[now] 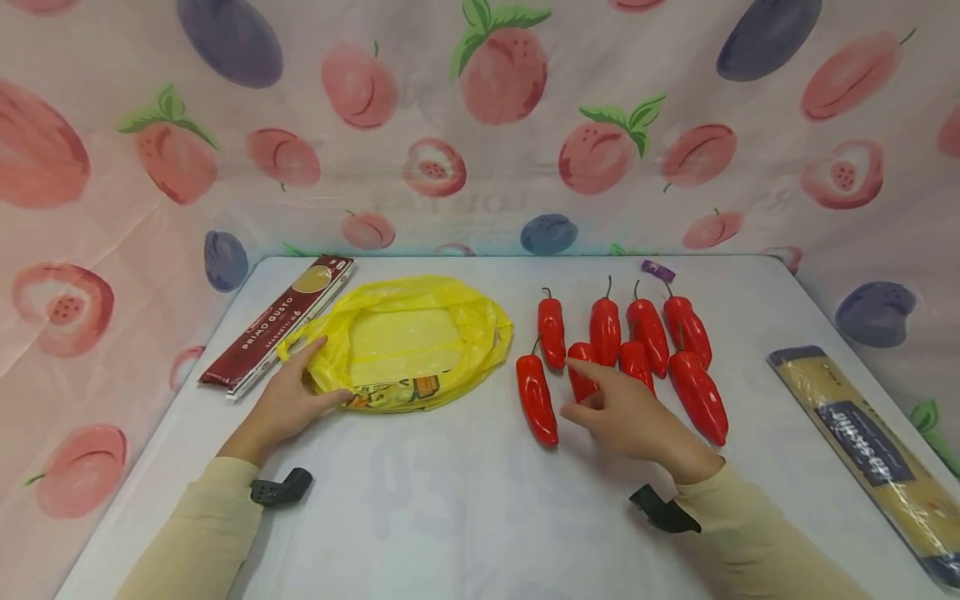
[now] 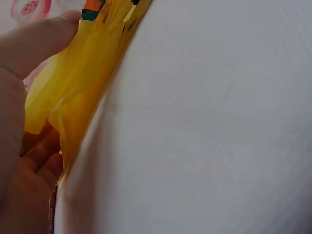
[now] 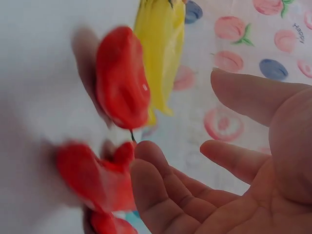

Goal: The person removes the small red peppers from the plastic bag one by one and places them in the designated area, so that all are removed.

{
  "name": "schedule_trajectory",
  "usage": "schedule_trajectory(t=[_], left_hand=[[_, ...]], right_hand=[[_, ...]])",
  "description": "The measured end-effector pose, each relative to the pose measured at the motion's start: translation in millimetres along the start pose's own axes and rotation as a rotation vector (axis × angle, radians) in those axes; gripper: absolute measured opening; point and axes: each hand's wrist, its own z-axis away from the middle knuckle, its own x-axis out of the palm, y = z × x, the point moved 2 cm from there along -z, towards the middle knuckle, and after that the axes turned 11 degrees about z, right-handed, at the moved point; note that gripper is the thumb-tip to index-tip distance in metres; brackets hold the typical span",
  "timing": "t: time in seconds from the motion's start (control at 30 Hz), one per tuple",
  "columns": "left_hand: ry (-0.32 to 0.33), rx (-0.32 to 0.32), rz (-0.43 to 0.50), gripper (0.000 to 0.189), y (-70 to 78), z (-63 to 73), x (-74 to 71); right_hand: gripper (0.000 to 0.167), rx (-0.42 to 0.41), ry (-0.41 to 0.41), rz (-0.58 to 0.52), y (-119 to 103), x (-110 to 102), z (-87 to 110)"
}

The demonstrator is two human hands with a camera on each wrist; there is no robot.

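A crumpled yellow plastic bag [image 1: 408,342] lies open on the white table [image 1: 465,508]. My left hand [image 1: 303,387] holds its near left rim; in the left wrist view the bag [image 2: 83,87] runs between thumb and fingers [image 2: 34,161]. Several red peppers [image 1: 604,329] lie in a cluster right of the bag. My right hand [image 1: 603,404] hovers over the nearest ones with relaxed fingers, its index finger at a short pepper [image 1: 581,379], and holds nothing. In the right wrist view the empty palm [image 3: 229,195] faces blurred peppers [image 3: 122,83] and the bag [image 3: 161,44].
A dark red spaghetti box [image 1: 277,325] lies left of the bag, beside my left hand. A long yellow pasta packet [image 1: 870,450] lies near the table's right edge. A small purple item [image 1: 657,270] sits behind the peppers. Fruit-print cloth surrounds the table.
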Motion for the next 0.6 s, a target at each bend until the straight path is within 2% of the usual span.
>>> schedule_trajectory(t=[0.13,0.3,0.6], left_hand=[[0.045,0.056,-0.045,0.103,8.9,1.2,-6.3],[0.096,0.112,-0.035,0.1,27.6,2.4,-19.0],[0.127,0.181,-0.202,0.099,70.4,-0.2,-40.0]], right_hand=[[0.078,-0.007,0.054,0.02,9.6,-18.3,6.1],[0.08,0.017,0.116,0.106,24.4,-44.1,14.9],[0.088,0.124,0.161,0.248,51.7,-87.2,21.3]])
